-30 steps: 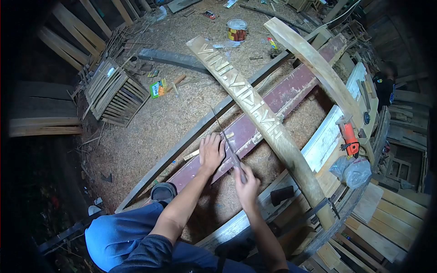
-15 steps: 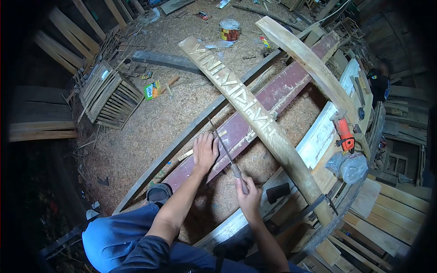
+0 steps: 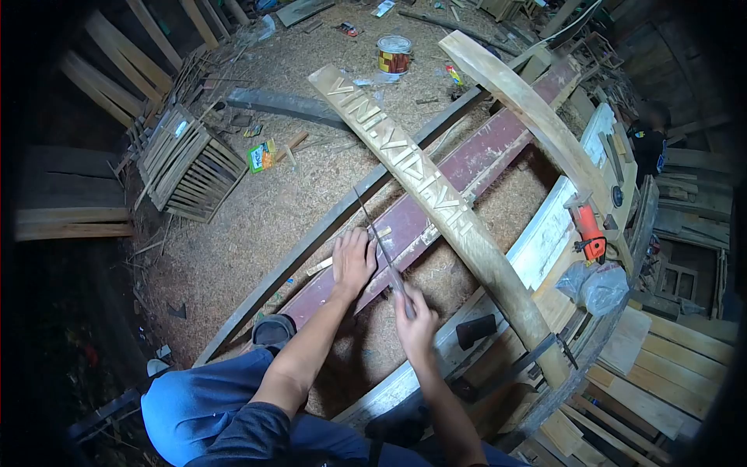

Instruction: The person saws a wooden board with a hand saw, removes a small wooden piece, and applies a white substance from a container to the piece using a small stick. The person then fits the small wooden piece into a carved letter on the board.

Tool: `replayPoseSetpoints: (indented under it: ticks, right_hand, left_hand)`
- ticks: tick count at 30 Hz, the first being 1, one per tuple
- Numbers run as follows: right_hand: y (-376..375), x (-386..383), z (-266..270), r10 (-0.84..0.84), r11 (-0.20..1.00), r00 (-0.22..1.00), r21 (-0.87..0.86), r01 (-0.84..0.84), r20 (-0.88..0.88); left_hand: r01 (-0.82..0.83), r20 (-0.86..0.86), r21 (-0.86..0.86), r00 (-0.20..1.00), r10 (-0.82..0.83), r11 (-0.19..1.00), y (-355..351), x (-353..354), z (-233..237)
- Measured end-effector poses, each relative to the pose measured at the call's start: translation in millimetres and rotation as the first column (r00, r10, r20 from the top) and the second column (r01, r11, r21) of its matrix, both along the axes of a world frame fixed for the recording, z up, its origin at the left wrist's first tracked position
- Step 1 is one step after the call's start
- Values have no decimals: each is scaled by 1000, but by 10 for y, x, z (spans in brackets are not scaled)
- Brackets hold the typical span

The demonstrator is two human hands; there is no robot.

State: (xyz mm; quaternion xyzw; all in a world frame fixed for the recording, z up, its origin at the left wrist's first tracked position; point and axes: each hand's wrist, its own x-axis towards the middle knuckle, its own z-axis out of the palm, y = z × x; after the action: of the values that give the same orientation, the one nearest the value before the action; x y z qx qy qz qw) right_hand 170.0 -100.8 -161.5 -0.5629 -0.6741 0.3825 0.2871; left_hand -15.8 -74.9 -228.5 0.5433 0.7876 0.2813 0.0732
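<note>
My right hand (image 3: 417,323) is closed around the handle of a handsaw (image 3: 379,237), whose long thin blade appears nearly edge-on and points away from me. The blade lies across a small wood strip (image 3: 320,267) on the reddish-brown beam (image 3: 412,219). My left hand (image 3: 355,261) presses down on that strip just left of the blade, its fingers bent over it. Parts of the strip show on either side of the hand. Beyond the saw, a curved board with raised wooden letters (image 3: 405,159) crosses over the beam.
A clamp (image 3: 554,346) grips the lettered board's near end. At right lie an orange power tool (image 3: 590,233) and a plastic bag (image 3: 603,286). A paint can (image 3: 394,56), slatted crate (image 3: 191,167) and wood shavings cover the floor. Another person (image 3: 650,140) is at far right.
My right hand and the saw have shifted slightly left and away from me, so the blade tip reaches farther forward. The left hand stays on the strip, almost unmoved.
</note>
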Motion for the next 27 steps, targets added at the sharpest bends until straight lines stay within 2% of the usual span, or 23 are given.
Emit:
replayPoseSetpoints:
  ticks: [1, 4, 6, 7, 9, 10, 12, 13, 15, 16, 17, 19, 21, 23, 24, 26, 27]
  right_hand:
    - [150, -161, 23, 10, 1000, 996, 11, -9, -90]
    - [294, -296, -22, -16, 1000, 1000, 11, 16, -23]
    - [185, -153, -6, -74, 997, 984, -30, 70, -160]
    - [116, -63, -48, -122, 991, 981, 32, 128, -154]
    - [2, 130, -22, -249, 967, 952, 7, 255, -180]
    - [27, 196, 14, -259, 963, 949, 24, 268, -180]
    - [106, 370, 57, -322, 929, 940, 157, 337, -110]
    - [164, 471, 62, -339, 920, 934, 169, 354, -109]
    - [309, 693, 56, -352, 883, 935, 347, 315, 46]
    - [377, 776, 117, -412, 820, 906, 474, 320, 100]
    - [388, 898, 177, -437, 808, 893, 481, 340, 104]
    - [446, 1099, 250, -553, 781, 796, 484, 394, 245]
    - [555, 1311, 225, -627, 709, 745, 563, 424, 228]
    - [665, 1482, 247, -659, 725, 668, 527, 443, 346]
    - [703, 1551, 251, -630, 774, 622, 441, 454, 465]
    - [776, 1677, 141, -618, 785, 607, 442, 435, 499]
    - [818, 1732, 48, -601, 798, 589, 447, 404, 540]
  left_hand:
    - [5, -4, 6, 1000, -5, 1000, 3, 1, -4]
    - [-26, -16, 74, 1000, 27, 997, 23, -6, -40]
    - [-36, 8, 92, 999, 35, 995, 49, 5, -55]
    - [-55, 19, 99, 998, 53, 994, 35, 17, -57]
    - [-56, -10, 108, 998, 58, 993, 24, 15, -48]
    - [-53, 6, 109, 999, 53, 993, 20, 13, -33]
    - [-35, 27, 126, 999, 32, 991, -2, 24, -31]
    - [-36, -1, 166, 999, 37, 985, -9, 33, -43]
    - [-4, -20, 217, 1000, 9, 976, 0, 48, -63]
    - [-25, 37, 172, 999, 19, 985, 1, 58, -43]
    - [-46, 91, 120, 995, 35, 992, -16, 100, -19]
    - [-13, 66, 153, 998, 3, 988, -57, 193, 126]
    - [22, 157, 204, 986, -54, 979, -74, 357, 286]
    - [100, 235, 262, 958, -163, 960, -12, 603, 508]
    - [145, 236, 319, 945, -227, 937, 44, 736, 610]
    - [241, 217, 417, 910, -354, 876, 191, 982, 913]
    - [256, 238, 408, 897, -373, 876, 244, 1094, 1024]
